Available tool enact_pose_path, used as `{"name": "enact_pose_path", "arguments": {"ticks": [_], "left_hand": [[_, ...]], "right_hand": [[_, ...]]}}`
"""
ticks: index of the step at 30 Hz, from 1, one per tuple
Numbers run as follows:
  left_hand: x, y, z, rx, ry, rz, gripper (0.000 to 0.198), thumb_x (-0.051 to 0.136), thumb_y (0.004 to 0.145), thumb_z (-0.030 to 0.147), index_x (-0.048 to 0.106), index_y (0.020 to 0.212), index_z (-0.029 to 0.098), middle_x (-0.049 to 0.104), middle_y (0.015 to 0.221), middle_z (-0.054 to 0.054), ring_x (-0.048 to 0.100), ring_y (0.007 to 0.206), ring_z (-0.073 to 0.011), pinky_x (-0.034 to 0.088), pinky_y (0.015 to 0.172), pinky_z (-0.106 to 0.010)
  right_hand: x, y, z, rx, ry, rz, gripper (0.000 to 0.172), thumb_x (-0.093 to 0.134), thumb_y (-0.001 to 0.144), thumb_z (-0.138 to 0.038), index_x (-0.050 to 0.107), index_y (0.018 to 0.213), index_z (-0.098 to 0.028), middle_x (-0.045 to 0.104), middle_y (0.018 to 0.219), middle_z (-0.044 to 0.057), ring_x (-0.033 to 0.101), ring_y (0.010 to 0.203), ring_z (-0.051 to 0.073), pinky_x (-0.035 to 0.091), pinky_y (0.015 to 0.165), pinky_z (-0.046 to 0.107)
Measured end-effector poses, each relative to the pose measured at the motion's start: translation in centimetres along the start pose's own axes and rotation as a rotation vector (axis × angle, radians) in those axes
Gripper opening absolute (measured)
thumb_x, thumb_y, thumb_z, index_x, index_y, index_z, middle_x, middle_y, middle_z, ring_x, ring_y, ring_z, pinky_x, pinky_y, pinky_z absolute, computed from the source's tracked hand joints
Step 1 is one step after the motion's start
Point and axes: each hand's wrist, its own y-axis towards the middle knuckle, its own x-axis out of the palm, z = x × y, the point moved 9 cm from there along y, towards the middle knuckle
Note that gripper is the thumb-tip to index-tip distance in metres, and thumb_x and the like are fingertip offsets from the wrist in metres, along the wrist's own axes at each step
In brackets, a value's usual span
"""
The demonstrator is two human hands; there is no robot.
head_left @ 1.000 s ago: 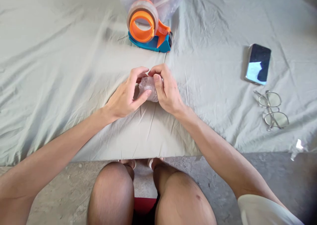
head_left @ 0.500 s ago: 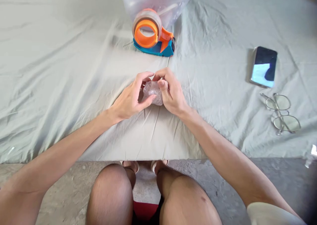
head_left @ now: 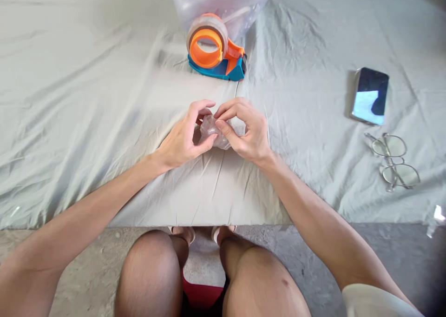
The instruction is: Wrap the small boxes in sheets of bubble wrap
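A small crumpled bundle of clear plastic wrap [head_left: 222, 142] rests on the cloth between my two hands. My left hand [head_left: 186, 135] curves around its left side, thumb in front and fingers behind, gripping it. From the right, my right hand [head_left: 249, 128] pinches the top of the bundle between thumb and fingertips. Some of the plastic shows under the right palm. What may be inside the wrap cannot be made out. Beyond the hands stands an orange and blue tape dispenser [head_left: 218, 66] with a roll of clear tape.
A large translucent plastic bag [head_left: 226, 1] lies behind the dispenser. On the right are a phone [head_left: 370, 96] and a pair of glasses [head_left: 395, 161]. A wrinkled grey-green cloth [head_left: 87, 122] covers the table, its front edge just above my knees. Something clear and shiny [head_left: 435, 219] sits at the right edge.
My right hand has shifted slightly right and its thumb and fingertips have come together on top of the plastic. More of the wrap shows under it. My left hand stays nearly still.
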Motion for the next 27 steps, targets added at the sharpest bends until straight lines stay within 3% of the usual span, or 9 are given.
{"name": "enact_pose_path", "arguments": {"ticks": [5, 12, 16, 19, 23, 25, 27], "left_hand": [[0.1, -0.2, 0.4, 0.035, 0.022, -0.016, 0.063, 0.072, 0.105, 0.052, 0.046, 0.159, 0.031, 0.068, 0.146, -0.011, 0.072, 0.135, -0.0327, 0.062, 0.119, -0.056], [0.6, -0.4, 1.2, 0.143, 0.059, -0.051, 0.069, 0.073, 0.103, 0.041, 0.043, 0.164, 0.029, 0.064, 0.157, -0.013, 0.069, 0.144, -0.0358, 0.06, 0.125, -0.058], [0.2, -0.6, 1.9, 0.257, 0.108, 0.003, 0.062, 0.067, 0.109, 0.039, 0.045, 0.166, 0.03, 0.063, 0.159, -0.014, 0.067, 0.147, -0.0339, 0.065, 0.116, -0.052], [0.0, -0.7, 2.3, 0.31, 0.18, 0.017, 0.052, 0.06, 0.114, 0.04, 0.051, 0.165, 0.031, 0.061, 0.16, -0.015, 0.063, 0.15, -0.0349, 0.066, 0.112, -0.051], [0.2, -0.9, 2.4, 0.323, 0.234, -0.032, 0.048, 0.049, 0.119, 0.038, 0.054, 0.167, 0.036, 0.061, 0.16, -0.014, 0.069, 0.137, -0.0312, 0.067, 0.108, -0.049], [0.4, -1.0, 2.5, 0.338, 0.262, -0.053, 0.047, 0.046, 0.12, 0.035, 0.057, 0.166, 0.037, 0.062, 0.158, -0.014, 0.07, 0.135, -0.0299, 0.066, 0.108, -0.048], [0.4, -1.1, 2.6, 0.365, 0.292, -0.063, 0.047, 0.045, 0.119, 0.033, 0.06, 0.164, 0.035, 0.064, 0.154, -0.014, 0.07, 0.137, -0.0307, 0.064, 0.112, -0.049]], "right_hand": [[-0.3, 0.0, 1.4, 0.152, 0.046, 0.076, 0.041, 0.07, 0.11, -0.064, 0.069, 0.091, -0.028, 0.078, 0.095, 0.004, 0.075, 0.092, 0.024, 0.063, 0.088, 0.046], [-1.2, -1.6, 7.2, 0.5, 0.255, 0.31, 0.057, 0.078, 0.097, -0.082, 0.07, 0.092, -0.026, 0.07, 0.081, 0.0, 0.07, 0.071, 0.016, 0.061, 0.068, 0.033], [-1.5, -3.2, 9.7, 0.698, 0.377, 0.461, 0.059, 0.077, 0.096, -0.083, 0.063, 0.094, -0.026, 0.069, 0.083, -0.003, 0.068, 0.065, 0.012, 0.06, 0.064, 0.028], [-3.3, -3.4, 9.6, 0.677, 0.367, 0.623, 0.059, 0.069, 0.1, -0.086, 0.057, 0.098, -0.028, 0.074, 0.095, -0.001, 0.075, 0.073, 0.014, 0.064, 0.07, 0.031], [-6.8, -1.4, 8.3, 0.473, 0.307, 0.704, 0.065, 0.062, 0.097, -0.095, 0.049, 0.102, -0.032, 0.08, 0.103, 0.0, 0.084, 0.092, 0.019, 0.07, 0.089, 0.041], [-8.7, -0.4, 7.6, 0.426, 0.269, 0.669, 0.063, 0.06, 0.098, -0.094, 0.046, 0.104, -0.033, 0.082, 0.108, 0.0, 0.084, 0.099, 0.018, 0.069, 0.097, 0.04], [-10.1, 0.1, 6.5, 0.446, 0.243, 0.54, 0.055, 0.063, 0.104, -0.085, 0.047, 0.104, -0.032, 0.083, 0.115, 0.0, 0.084, 0.101, 0.015, 0.068, 0.096, 0.034]]}}
